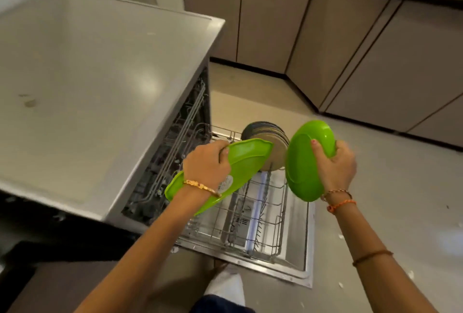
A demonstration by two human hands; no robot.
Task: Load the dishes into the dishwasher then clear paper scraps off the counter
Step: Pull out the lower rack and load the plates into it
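Overhead, grey counter (87, 82) beside beige cabinets (275, 24)

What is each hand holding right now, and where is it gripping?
The left hand grips a green tray by its long edge. The right hand grips a green bowl by its rim, thumb inside.

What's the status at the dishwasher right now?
Left hand grips green tray; right hand grips green bowl. Both over lower rack. Plates racked at back.
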